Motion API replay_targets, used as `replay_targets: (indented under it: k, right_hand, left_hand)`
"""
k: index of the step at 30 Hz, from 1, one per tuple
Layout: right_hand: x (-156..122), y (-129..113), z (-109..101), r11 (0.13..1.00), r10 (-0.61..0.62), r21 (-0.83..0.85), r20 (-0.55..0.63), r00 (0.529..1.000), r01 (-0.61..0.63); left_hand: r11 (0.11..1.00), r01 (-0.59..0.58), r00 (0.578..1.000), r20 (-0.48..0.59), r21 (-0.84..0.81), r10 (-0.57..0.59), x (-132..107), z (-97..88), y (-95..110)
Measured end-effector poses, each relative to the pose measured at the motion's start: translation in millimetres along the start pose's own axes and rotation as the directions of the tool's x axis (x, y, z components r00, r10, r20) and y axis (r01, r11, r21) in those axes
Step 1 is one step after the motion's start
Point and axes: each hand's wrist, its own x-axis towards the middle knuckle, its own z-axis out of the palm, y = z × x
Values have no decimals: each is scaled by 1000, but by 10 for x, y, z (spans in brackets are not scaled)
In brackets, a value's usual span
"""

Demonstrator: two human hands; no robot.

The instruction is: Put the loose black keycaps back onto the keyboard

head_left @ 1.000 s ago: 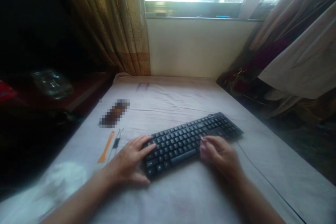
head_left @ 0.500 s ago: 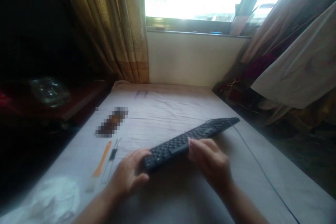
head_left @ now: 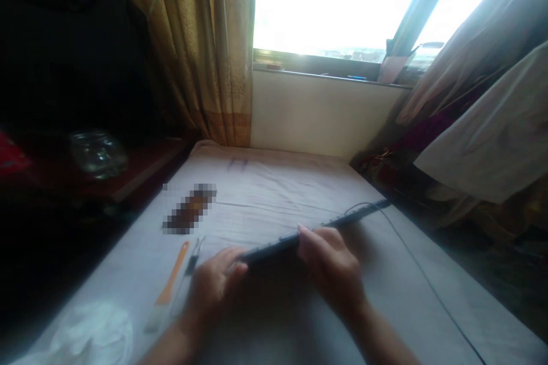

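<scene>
A black computer keyboard [head_left: 269, 248] is tilted so that I see mostly its thin long edge, with the key tops hardly showing. My left hand [head_left: 218, 279] is closed round its left end, thumb at the near side. My right hand [head_left: 331, 259] grips the near edge around the middle, fingers and thumb pinched together. The keyboard's far right end reaches toward the right side of the cloth-covered surface. Its thin cable [head_left: 422, 265] loops over that end and runs down to the lower right.
Left of my hands lie an orange-handled brush [head_left: 173, 274] and a wire tool with a black grip [head_left: 192, 262]. A pale cloth [head_left: 94, 331] is at lower left, a pixelated dark item [head_left: 190, 209] farther back. Hanging fabric [head_left: 492, 137] is on the right.
The keyboard has been tipped so its key face has turned out of sight and its edge shows. My right hand has moved slightly left. The view has shifted a little.
</scene>
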Motion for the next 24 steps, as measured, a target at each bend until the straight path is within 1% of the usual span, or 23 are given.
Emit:
replay_targets:
  k: [4,8,12,15,17,20,24]
  right_hand:
    - [97,-60,115,1000,7,-4,4,1000,-7]
    - [125,-55,200,998,52,-23,-11,999,-53]
    - [151,-122,263,1000,31,-4,-39,999,-31]
    - [185,-256,330,999,-20,29,-47,999,21]
    - [207,-356,377,998,-50,43,-27,998,51]
    - [233,-472,432,997,-62,54,12,998,61]
    - [254,-555,456,995,-81,55,57,995,78]
  left_hand:
    - [1000,-9,999,-39,8,9,52,10,-5]
    - [998,-67,994,-86,3,67,33,44,-86]
    - [993,-120,985,-126,4,119,-1,63,-116]
    - [989,-145,982,-121,6,145,-1,53,-99]
    - [988,-155,982,-108,0,154,8,43,-87]
    - [987,-161,982,-101,-19,158,26,28,-82]
    - [985,-166,984,-69,-38,163,48,-12,-75]
